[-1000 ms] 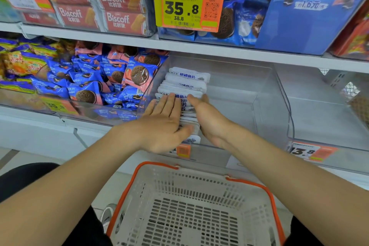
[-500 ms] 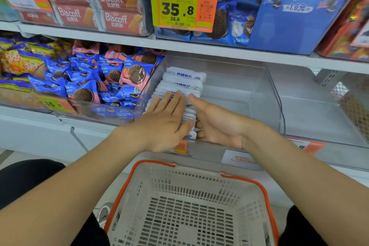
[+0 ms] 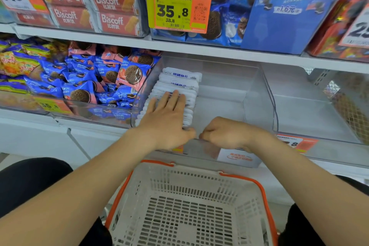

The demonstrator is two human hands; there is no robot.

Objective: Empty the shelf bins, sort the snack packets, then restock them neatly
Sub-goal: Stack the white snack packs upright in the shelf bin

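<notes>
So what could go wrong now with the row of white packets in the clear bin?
1. The white packets fill only the left side of the clear bin, steadied by the left hand lying flat on them; if it lifts, the row might topple rightward into the bare space.
2. The right hand is curled at the bin's front rim; a tug there could perhaps spill front packets toward the basket below.

We stand in a shop's snack aisle: shelves (image 3: 199, 49) of packaged biscuits (image 3: 117, 20), clear bins (image 3: 257, 90), a yellow price tag (image 3: 175, 4) reading 35.8, an orange-rimmed shopping basket (image 3: 189, 205) below us.
</notes>
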